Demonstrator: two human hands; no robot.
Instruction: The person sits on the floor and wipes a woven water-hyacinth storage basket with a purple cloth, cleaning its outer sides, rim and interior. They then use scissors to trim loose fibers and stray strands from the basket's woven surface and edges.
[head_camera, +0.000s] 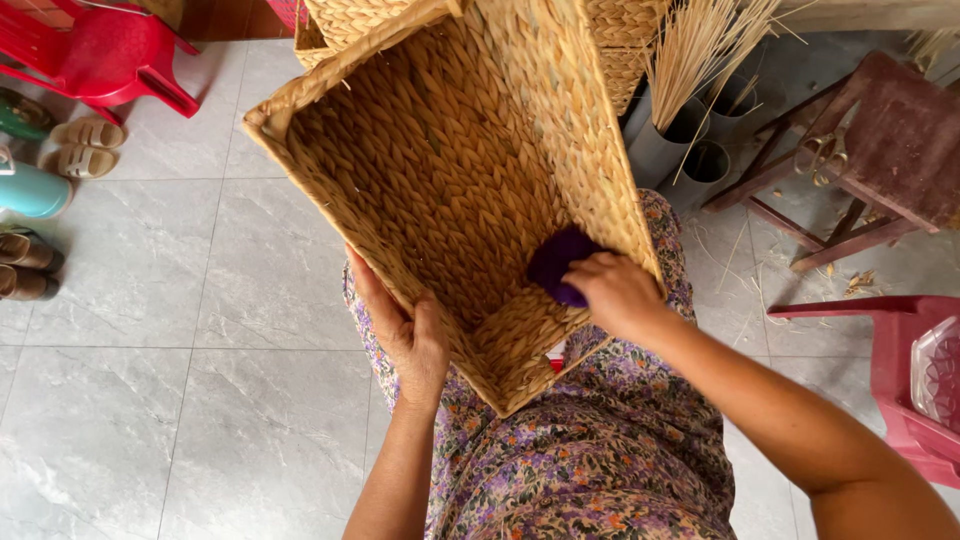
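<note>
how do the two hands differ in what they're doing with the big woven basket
The left hand grips the outer wall of the large rectangular woven straw basket bare; the right hand reaches inside, pressing a dark purple cloth pad against the inner wall. Both touch the basket near its lower end.

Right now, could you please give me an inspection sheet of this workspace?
Surface: grey tiled floor; the work rests on the person's lap.
Job's things: rectangular woven basket, tilted, opening toward the camera; purple cloth inside it.
Clutter: straw scraps near the wooden stool; scissors on it.
Grippers: left hand grips the basket's lower wall; right hand presses the cloth to the inner wall.
Cables: nothing seen.
Surroundings: red plastic chairs, sandals, grey tubes holding reeds.
</note>
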